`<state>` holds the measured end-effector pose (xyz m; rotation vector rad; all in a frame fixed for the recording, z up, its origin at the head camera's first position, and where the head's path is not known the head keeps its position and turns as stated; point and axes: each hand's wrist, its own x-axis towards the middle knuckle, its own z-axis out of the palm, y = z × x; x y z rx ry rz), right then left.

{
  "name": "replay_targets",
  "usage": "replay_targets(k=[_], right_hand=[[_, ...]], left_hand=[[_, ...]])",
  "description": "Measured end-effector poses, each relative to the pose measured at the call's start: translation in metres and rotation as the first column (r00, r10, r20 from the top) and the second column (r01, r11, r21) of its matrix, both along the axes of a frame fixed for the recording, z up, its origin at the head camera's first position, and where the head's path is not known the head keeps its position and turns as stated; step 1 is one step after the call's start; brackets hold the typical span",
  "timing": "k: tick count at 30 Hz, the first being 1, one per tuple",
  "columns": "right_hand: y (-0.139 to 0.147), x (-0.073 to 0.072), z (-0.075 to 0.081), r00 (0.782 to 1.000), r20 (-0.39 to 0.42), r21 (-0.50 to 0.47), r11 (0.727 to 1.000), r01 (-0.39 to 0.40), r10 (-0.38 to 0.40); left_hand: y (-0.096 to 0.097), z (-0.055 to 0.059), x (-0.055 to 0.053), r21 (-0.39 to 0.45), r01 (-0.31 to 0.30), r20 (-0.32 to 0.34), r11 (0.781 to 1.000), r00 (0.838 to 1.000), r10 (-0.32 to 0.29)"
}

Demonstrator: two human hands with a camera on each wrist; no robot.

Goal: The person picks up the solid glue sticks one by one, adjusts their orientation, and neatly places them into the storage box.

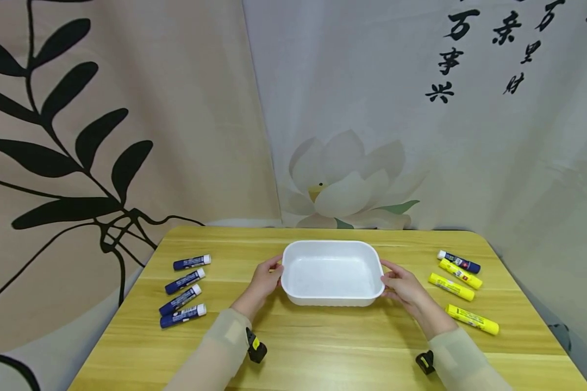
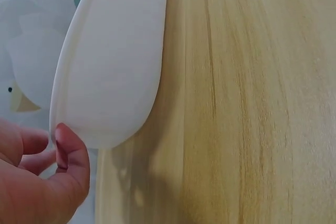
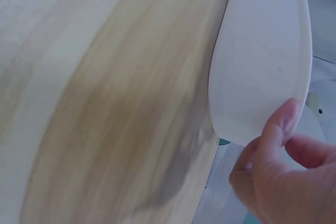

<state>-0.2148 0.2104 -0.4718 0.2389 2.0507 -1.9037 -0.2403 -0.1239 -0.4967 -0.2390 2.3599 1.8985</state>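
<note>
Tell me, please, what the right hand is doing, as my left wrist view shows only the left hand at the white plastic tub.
Observer: The right hand is gripping the opposite short end of the white rectangular plastic tub.
Operator: Thank you; could you say what lies on the table to the left of the left hand?
Observer: Beyond the left hand, on the yellowish wood-grain table, lie four dark blue cylindrical tubes with white caps.
Operator: And what lies to the right of the right hand, please?
Observer: Three yellow cylindrical tubes lie there with one dark blue, white-capped tube.
</note>
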Motion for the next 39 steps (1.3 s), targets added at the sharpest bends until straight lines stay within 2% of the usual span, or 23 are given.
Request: replay_targets(k=[5, 9, 11, 13, 15, 16, 18, 20, 22, 23, 24, 27, 31, 33, 36, 39], right_hand=[[-0.001, 0.000, 0.002, 1.000, -0.001, 0.009, 1.000, 0.007, -0.007], [0.001, 0.001, 0.002, 1.000, 0.002, 0.033, 0.999, -0.024, 0.024], [0.005, 0.001, 0.002, 0.998, -0.029, 0.095, 0.994, -0.058, 0.061], [0.013, 0.002, 0.003, 0.987, -0.100, 0.205, 0.974, -0.101, 0.124], [0.025, 0.004, 0.003, 0.958, -0.205, 0.348, 0.930, -0.119, 0.199], [0.033, 0.005, 0.003, 0.936, -0.261, 0.428, 0.897, -0.108, 0.237], [0.050, 0.009, 0.002, 0.872, -0.371, 0.558, 0.827, -0.064, 0.318], [0.069, 0.016, 0.001, 0.803, -0.450, 0.646, 0.764, -0.010, 0.391], [0.088, 0.025, 0.000, 0.744, -0.494, 0.711, 0.702, 0.048, 0.449], [0.098, 0.030, -0.001, 0.719, -0.509, 0.730, 0.680, 0.070, 0.473], [0.107, 0.034, -0.001, 0.702, -0.513, 0.746, 0.661, 0.081, 0.494], [0.132, 0.047, -0.004, 0.698, -0.482, 0.796, 0.598, 0.096, 0.530], [0.156, 0.059, -0.012, 0.728, -0.396, 0.852, 0.520, 0.063, 0.560], [0.164, 0.062, -0.018, 0.723, -0.371, 0.877, 0.476, 0.067, 0.583], [0.172, 0.066, -0.026, 0.721, -0.352, 0.896, 0.437, 0.075, 0.597], [0.176, 0.066, -0.034, 0.688, -0.370, 0.904, 0.411, 0.113, 0.624]], left_hand=[[0.001, 0.004, 0.002, -0.014, 0.017, 0.013, 1.000, 1.000, -0.017], [0.001, 0.006, 0.004, -0.026, 0.029, 0.014, 0.999, 0.999, -0.029], [0.001, 0.006, 0.005, -0.030, 0.030, 0.013, 0.999, 0.999, -0.030], [0.000, 0.007, 0.005, -0.030, 0.027, 0.018, 0.999, 0.999, -0.027], [0.000, 0.007, 0.005, -0.029, 0.029, 0.022, 0.999, 0.999, -0.028], [0.000, 0.007, 0.005, -0.029, 0.032, 0.020, 0.999, 0.999, -0.031], [-0.001, 0.006, 0.005, -0.025, 0.032, 0.025, 0.999, 0.999, -0.031], [-0.001, 0.006, 0.004, -0.022, 0.033, 0.028, 0.999, 0.999, -0.033], [-0.001, 0.005, 0.004, -0.020, 0.034, 0.029, 0.999, 0.999, -0.034], [-0.001, 0.005, 0.004, -0.019, 0.034, 0.030, 0.999, 0.999, -0.033], [-0.001, 0.005, 0.004, -0.019, 0.035, 0.030, 0.999, 0.999, -0.034], [-0.001, 0.004, 0.003, -0.023, 0.032, 0.028, 0.999, 0.999, -0.032], [-0.002, 0.005, 0.004, -0.029, 0.028, 0.034, 0.999, 0.999, -0.027], [-0.002, 0.006, 0.005, -0.024, 0.030, 0.037, 0.999, 0.999, -0.029], [-0.001, 0.008, 0.006, -0.016, 0.037, 0.035, 0.999, 0.999, -0.036], [-0.001, 0.008, 0.006, -0.013, 0.039, 0.027, 0.999, 0.999, -0.038]])
